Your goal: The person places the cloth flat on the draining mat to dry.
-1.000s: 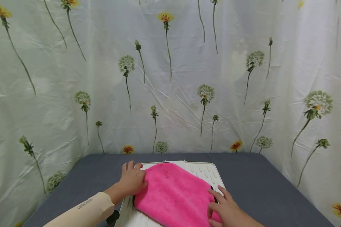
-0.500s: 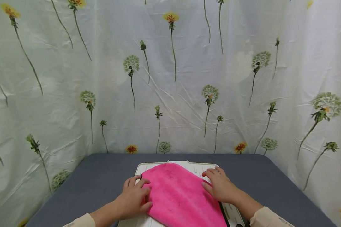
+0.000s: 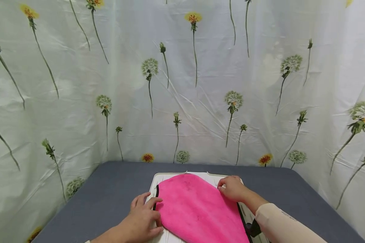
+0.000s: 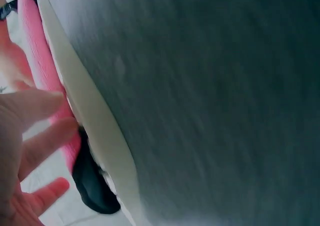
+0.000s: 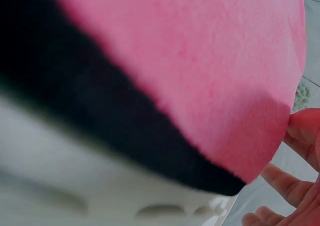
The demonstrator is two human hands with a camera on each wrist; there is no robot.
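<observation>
A pink plush cloth [image 3: 197,206] with black edging lies over a white ribbed tray [image 3: 165,177]. My right hand [image 3: 233,189] pinches the cloth's far right edge between thumb and fingers. In the right wrist view, fingertips meet the rim of the pink cloth [image 5: 215,81], and its wide black edging [image 5: 120,106] runs above the tray's slots. By the left edge, my left hand [image 3: 140,217] is spread with bent, relaxed fingers. The left wrist view shows its fingers [image 4: 47,141] beside the cloth and the tray's side wall [image 4: 100,116].
The tray stands on a dark grey table [image 3: 124,182]. Behind it and on both sides hangs a pale curtain [image 3: 124,77] printed with dandelions. A black wrist device [image 3: 254,229] shows under the right sleeve [image 3: 283,224].
My right hand has gone from the cloth's near right side to its far right edge and now pinches it. The left hand has drawn back toward the near left edge. The view has turned slightly left.
</observation>
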